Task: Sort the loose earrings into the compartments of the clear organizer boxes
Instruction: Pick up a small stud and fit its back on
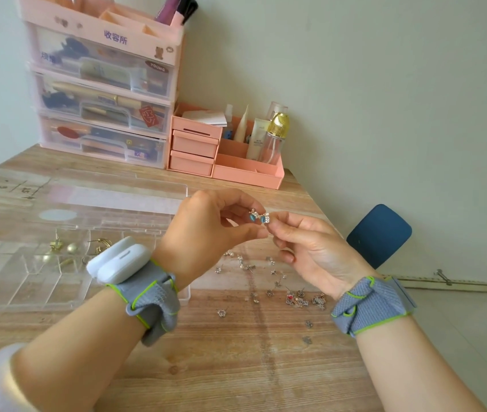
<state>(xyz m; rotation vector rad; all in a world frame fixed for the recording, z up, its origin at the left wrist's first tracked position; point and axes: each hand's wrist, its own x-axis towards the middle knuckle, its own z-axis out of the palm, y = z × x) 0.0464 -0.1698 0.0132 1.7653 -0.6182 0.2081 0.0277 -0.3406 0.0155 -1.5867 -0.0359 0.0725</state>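
Nearest you, the wooden table (236,367) lay bare at six o'clock, which left your forearms room to work. Just beyond, at about five o'clock from your raised hands, the loose earrings (277,288) lay scattered flat, spread thin so each could be told apart.

At nine o'clock from that scatter sat the clear box (43,281), lid thrown back and its compartments facing you; a few gold pieces (67,248) already lay in the far cells, probably grouped by kind.

Above the scatter you held both hands up, close to your eyes. Your left hand (221,224) had its fingers curled, pinching a small blue earring (254,217). Your right hand (310,248) pinched a sparkly one (266,217) by its post. The two touched, likely so that you could judge them as a pair.

Farthest off, at twelve o'clock, pink drawers (102,93) and a pink tray (236,156) stood against the wall, out of the way.
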